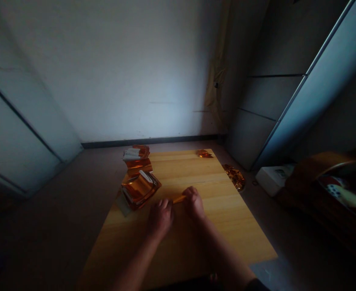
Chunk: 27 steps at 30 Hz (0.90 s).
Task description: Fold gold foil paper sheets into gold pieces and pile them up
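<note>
Bare forearms (138,258) reach in from the bottom edge over a pale wooden counter (226,218). Right hand (192,203) is closed over one end of a strip of orange foil (179,199); left hand (161,218) is curled, its fingers at the strip's other end, though whether it grips cannot be told. Just left of them lies a folded orange foil stack (140,190), with white strips (132,154) beyond it at the counter's far left corner. An orange foil scrap (204,153) sits at the far edge; crumpled gold foil (234,177) lies on the floor at right.
</note>
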### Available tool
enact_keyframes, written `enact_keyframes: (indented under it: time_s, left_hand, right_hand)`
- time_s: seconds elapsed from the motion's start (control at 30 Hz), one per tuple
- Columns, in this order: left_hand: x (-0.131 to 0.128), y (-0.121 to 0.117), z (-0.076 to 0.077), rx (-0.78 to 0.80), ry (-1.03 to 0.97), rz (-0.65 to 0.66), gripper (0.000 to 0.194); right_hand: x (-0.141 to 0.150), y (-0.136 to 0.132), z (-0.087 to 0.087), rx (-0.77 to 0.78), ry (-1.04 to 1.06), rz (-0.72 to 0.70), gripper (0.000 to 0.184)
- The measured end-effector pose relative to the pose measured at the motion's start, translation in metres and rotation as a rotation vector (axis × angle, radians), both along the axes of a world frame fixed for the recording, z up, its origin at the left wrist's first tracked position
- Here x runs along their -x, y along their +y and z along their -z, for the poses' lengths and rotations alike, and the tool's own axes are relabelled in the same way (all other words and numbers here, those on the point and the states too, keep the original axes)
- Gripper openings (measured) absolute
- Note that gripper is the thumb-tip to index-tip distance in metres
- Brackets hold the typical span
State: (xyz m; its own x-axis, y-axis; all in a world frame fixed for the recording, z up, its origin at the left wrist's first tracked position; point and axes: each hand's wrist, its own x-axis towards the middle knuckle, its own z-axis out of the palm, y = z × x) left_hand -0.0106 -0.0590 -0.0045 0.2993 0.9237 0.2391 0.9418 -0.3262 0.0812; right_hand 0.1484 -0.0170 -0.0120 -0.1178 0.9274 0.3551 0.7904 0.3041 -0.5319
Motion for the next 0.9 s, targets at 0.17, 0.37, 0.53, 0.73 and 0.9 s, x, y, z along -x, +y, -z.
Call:
enact_keyframes:
  time_s: [0.17,0.37,0.53,0.73,0.9]
  left_hand:
    - [-0.001,0.001,0.004,-0.005,0.017,-0.008,0.026]
    - [0.009,-0.001,0.004,-0.019,0.013,0.034,0.027]
    - [0.022,-0.002,0.009,-0.025,-0.052,0.093,0.028]
    - [0.026,0.000,0.024,-0.091,-0.104,0.120,0.036]
    - [0.025,-0.001,0.022,-0.122,-0.106,0.114,0.030]
  right_hand:
    - [0.020,-0.002,-0.011,0.117,-0.078,-0.035,0.019]
    - [0.018,0.003,-0.007,0.274,-0.225,0.039,0.020]
    - [0.018,0.005,-0.016,0.346,-0.243,0.050,0.017]
    - [0.034,0.001,-0.026,0.401,-0.289,0.121,0.040]
    - [0.040,0.002,-0.027,0.429,-0.309,0.146,0.046]
